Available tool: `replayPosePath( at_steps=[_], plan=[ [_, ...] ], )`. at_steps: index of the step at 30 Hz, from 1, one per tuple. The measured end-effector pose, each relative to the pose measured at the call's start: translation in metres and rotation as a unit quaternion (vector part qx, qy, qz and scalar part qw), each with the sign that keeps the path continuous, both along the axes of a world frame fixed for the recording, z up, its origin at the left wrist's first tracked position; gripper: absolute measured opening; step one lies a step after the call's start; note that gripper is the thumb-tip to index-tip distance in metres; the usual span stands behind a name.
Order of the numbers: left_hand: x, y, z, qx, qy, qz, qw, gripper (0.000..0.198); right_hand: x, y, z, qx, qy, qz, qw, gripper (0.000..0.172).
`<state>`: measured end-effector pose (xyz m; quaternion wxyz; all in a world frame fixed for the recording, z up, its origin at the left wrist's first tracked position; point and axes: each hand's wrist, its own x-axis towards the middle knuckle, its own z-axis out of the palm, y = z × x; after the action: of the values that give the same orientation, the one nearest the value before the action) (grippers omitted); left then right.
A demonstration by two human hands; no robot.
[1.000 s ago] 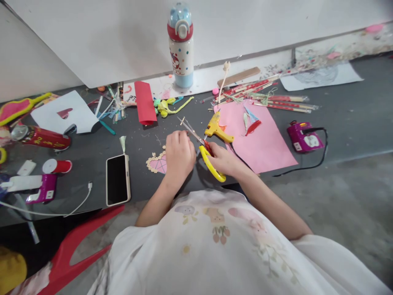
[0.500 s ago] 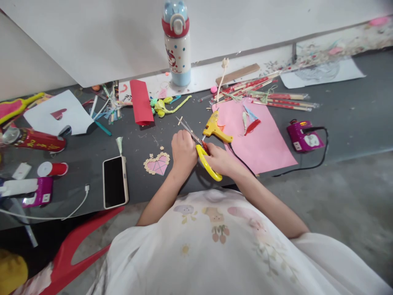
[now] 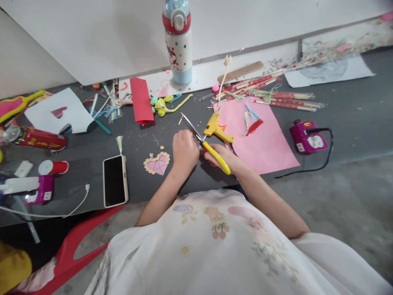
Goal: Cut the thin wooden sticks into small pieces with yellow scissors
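Note:
My right hand (image 3: 222,157) grips a pair of scissors (image 3: 216,157) with yellow handles, the blades pointing up and left past my left hand. My left hand (image 3: 186,148) is closed in front of me at the table's near side; what its fingers pinch is hidden. Left of it lies a pink paper heart (image 3: 157,164) edged with small pale wooden-looking pieces. A yellow hot glue gun (image 3: 217,127) rests just beyond the scissors, partly on a pink sheet (image 3: 260,143). A short pale stick piece (image 3: 180,121) lies close to the blade tips.
A water bottle (image 3: 178,53) stands at the back beside folded red paper (image 3: 141,100). To the left are a phone (image 3: 115,180), a red can (image 3: 38,138) and a thread spool (image 3: 53,167). Wrapped sticks (image 3: 285,102) and a purple power adapter (image 3: 308,137) with its black cable are on the right.
The scissors have turned in my right hand, so the handles look closer together and the loop lies further right. My left hand stays nearly in place.

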<state>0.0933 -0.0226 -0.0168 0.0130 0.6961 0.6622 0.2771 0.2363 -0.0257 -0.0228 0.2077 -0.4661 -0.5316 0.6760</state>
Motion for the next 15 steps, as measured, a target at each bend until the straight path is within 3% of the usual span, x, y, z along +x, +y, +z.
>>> replayPosePath(
  at_steps=[6,15],
  plan=[
    [-0.010,-0.001,0.010,-0.025,-0.046,-0.007,0.999,0.026,0.003,0.009,0.005,-0.069,0.021,-0.030,0.997,0.010],
    [-0.026,0.000,0.013,-0.064,-0.121,-0.027,0.990,0.023,0.028,0.009,0.021,0.034,0.002,-0.065,0.997,0.019]
  ],
)
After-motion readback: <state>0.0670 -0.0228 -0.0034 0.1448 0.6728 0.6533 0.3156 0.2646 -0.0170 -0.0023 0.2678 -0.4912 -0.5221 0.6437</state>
